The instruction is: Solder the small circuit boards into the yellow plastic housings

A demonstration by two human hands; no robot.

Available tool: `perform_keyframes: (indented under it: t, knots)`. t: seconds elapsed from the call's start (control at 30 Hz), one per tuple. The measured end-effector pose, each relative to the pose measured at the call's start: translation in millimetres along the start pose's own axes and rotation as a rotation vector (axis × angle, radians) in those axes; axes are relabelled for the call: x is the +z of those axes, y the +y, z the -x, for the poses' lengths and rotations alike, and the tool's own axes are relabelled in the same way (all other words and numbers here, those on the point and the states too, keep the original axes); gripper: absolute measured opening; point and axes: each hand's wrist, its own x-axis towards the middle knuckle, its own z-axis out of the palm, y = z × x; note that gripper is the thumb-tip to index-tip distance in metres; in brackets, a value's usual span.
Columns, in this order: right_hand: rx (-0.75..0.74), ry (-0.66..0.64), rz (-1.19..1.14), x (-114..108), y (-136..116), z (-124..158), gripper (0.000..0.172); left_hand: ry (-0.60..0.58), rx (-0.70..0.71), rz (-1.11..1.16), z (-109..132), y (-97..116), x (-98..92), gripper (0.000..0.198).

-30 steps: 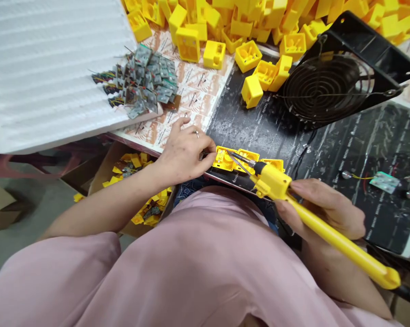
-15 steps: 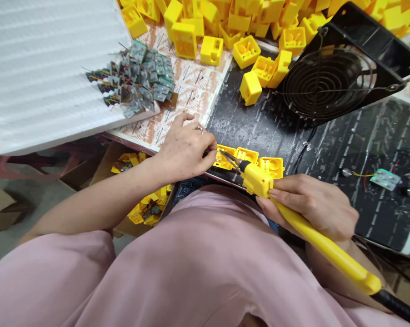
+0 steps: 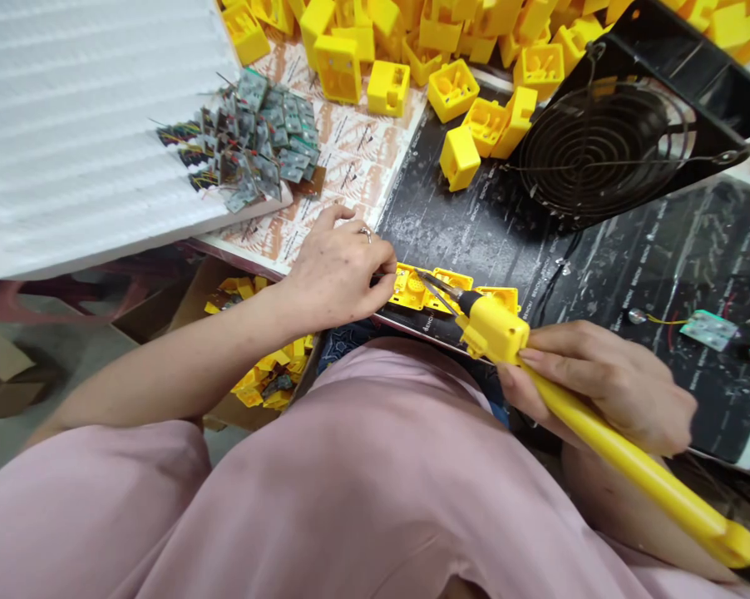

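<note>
My right hand [image 3: 605,391] is closed around a yellow soldering iron [image 3: 599,433]. The iron's metal tip [image 3: 434,285] rests over a row of three open yellow plastic housings [image 3: 453,293] at the near edge of the black mat [image 3: 599,249]. My left hand [image 3: 337,279], with a ring on one finger, has its fingers pinched together at the leftmost housing [image 3: 407,287]. What the fingers pinch is too small to make out.
A pile of small circuit boards [image 3: 250,150] with wires lies on a white foam sheet [image 3: 81,125]. Several loose yellow housings [image 3: 462,75] crowd the far side. A black fan [image 3: 605,141] leans at the right. One board [image 3: 705,329] lies on the mat. A cardboard box of yellow parts [image 3: 256,374] sits below the table edge.
The soldering iron and my right hand shifted slightly right, after moving left half a second ago. The tip stays over the row of housings. My left hand has stayed at the leftmost housing.
</note>
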Motion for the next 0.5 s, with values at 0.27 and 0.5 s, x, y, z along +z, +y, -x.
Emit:
perform_keyframes:
  t: [0.27,0.5]
  knots:
    - [-0.014,0.052,-0.066,1.0,-8.4,0.1,0.045,-0.006,0.035,-0.049,0.1,1.5,-1.3,0.024]
    - [-0.040,0.062,-0.099,8.5,-1.6,-0.1,0.014,-0.026,0.049,-0.007,0.4,-1.7,-2.4,0.025]
